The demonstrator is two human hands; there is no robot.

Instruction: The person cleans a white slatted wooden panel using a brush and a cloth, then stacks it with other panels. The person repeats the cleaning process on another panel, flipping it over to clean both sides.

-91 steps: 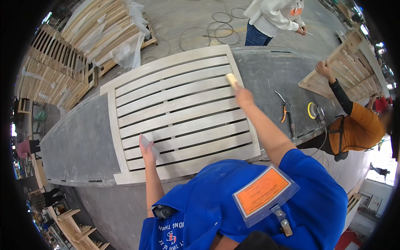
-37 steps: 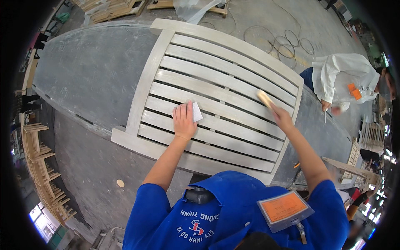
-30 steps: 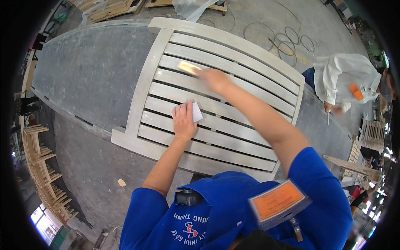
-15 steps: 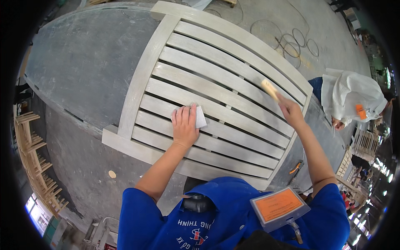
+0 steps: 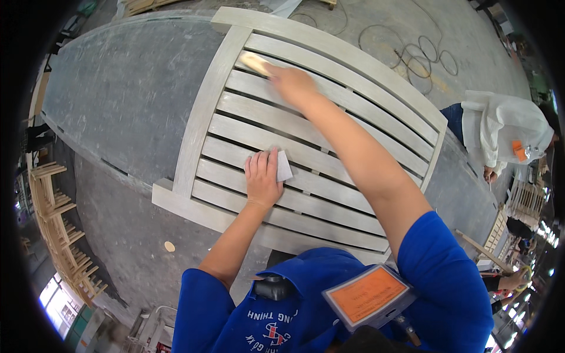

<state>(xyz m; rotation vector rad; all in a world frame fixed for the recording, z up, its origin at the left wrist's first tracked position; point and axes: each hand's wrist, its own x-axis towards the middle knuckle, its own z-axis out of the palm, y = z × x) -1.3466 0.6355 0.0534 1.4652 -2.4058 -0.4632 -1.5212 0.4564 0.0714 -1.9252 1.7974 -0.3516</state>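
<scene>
A whitish slatted wooden panel (image 5: pixel 200 126) lies flat under both my hands, its slats running away to the right. My left hand (image 5: pixel 263 179) rests palm down on the lower slats, fingers close together. Along its thumb side sticks out a small light grey piece of sandpaper (image 5: pixel 284 166), held by the hand; its rest is hidden. Near the panel's upper left corner, my right hand (image 5: pixel 294 85) is closed round one end of a pale brush (image 5: pixel 254 63). That end is covered by the fingers, and motion blurs the brush over the top slats.
A dark grey table (image 5: pixel 123 100) bears the panel. Wooden frames (image 5: pixel 56 229) stand at the left, and a pale oval piece (image 5: pixel 169 246) lies below the table's edge. Coiled hose (image 5: pixel 432 56) is on the floor beyond. A person in white (image 5: pixel 500 126) bends at the right.
My right hand has swept the brush leftward and away, from the panel's right side to its upper left. The left hand stays in place with the sandpaper.
</scene>
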